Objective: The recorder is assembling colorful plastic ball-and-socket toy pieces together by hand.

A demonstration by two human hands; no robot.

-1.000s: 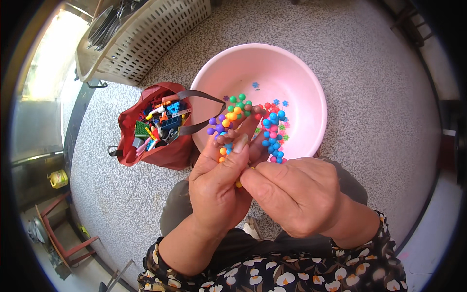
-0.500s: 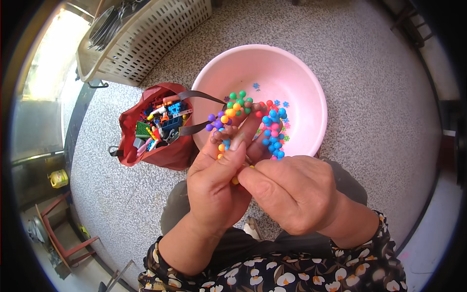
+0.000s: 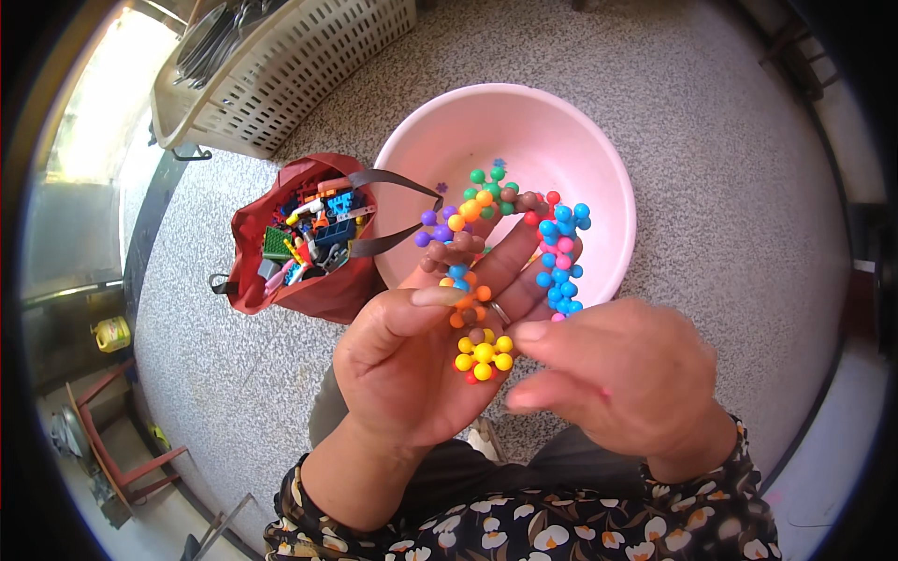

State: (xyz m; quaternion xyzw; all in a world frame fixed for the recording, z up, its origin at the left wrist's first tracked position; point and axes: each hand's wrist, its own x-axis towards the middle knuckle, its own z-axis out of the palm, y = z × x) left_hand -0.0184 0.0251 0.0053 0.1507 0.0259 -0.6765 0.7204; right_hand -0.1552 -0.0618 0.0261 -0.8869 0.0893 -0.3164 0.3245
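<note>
Right hand [image 3: 627,383] has drawn back, fingers parted, beside the multicoloured ball-knobbed plastic chain [image 3: 491,194] gripped by the left hand [image 3: 398,379].

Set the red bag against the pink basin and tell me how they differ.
The red bag is creased with dark straps; the pink basin is smooth and round. The basin looks clearly wider than the bag. Mixed toy pieces fill the bag, while only a few small pieces show in the basin, part of it hidden. Both stand open-topped on the speckled floor.
</note>
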